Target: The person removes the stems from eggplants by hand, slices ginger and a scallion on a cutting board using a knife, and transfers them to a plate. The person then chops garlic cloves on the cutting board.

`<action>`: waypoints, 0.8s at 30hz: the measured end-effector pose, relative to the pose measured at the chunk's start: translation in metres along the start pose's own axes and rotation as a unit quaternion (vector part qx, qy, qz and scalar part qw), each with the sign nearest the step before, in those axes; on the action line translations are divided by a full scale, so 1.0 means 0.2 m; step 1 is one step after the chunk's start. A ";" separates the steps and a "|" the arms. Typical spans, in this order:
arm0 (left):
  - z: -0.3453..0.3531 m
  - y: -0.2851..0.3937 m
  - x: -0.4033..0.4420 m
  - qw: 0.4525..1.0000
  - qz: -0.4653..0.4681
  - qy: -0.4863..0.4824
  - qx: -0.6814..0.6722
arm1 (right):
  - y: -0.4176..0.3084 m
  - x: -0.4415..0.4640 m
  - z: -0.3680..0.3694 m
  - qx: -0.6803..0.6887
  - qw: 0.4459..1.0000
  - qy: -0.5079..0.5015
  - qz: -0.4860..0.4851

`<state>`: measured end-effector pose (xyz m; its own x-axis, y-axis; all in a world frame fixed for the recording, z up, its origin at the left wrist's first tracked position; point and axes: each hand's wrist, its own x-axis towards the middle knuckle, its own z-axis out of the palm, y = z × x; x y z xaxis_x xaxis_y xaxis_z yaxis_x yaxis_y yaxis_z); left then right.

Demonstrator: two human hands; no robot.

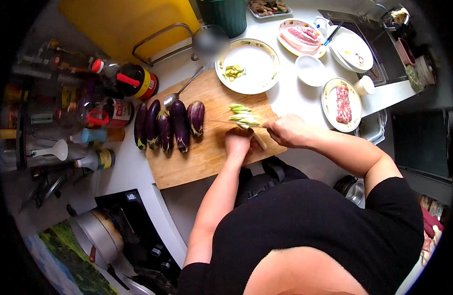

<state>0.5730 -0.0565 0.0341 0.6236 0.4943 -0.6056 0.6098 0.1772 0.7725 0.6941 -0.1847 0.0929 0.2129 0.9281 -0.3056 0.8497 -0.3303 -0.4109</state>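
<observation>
My right hand (pixel 288 132) is closed around the handle of a knife, whose thin blade reaches left over the wooden cutting board (pixel 182 172). Just below the blade, my left hand (pixel 239 142) presses its curled fingers on a pale green vegetable; a whitish stalk (pixel 259 141) sticks out beside it. Cut pale green pieces (pixel 242 114) lie in a small heap at the far side of the blade. On the left part of the board rest several purple eggplants (pixel 179 125), near a metal spoon (pixel 171 100).
Behind the board stands a large plate (pixel 258 64) with green slices (pixel 233 72). To the right are a white bowl (pixel 310 70), a plate of meat (pixel 343 104) and another meat plate (pixel 305 38). Bottles (pixel 138 81) line the left; a pot (pixel 96 236) sits on the stove.
</observation>
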 end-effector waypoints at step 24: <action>-0.33 -0.01 0.07 0.986 0.081 0.139 0.040 | -0.09 -0.09 0.13 0.172 0.965 0.160 0.120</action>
<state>0.5480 0.0062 0.0359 0.5645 0.7272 -0.3906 0.5563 0.0145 0.8309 0.6619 -0.1996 0.0838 0.5681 0.8055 -0.1687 0.5595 -0.5283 -0.6386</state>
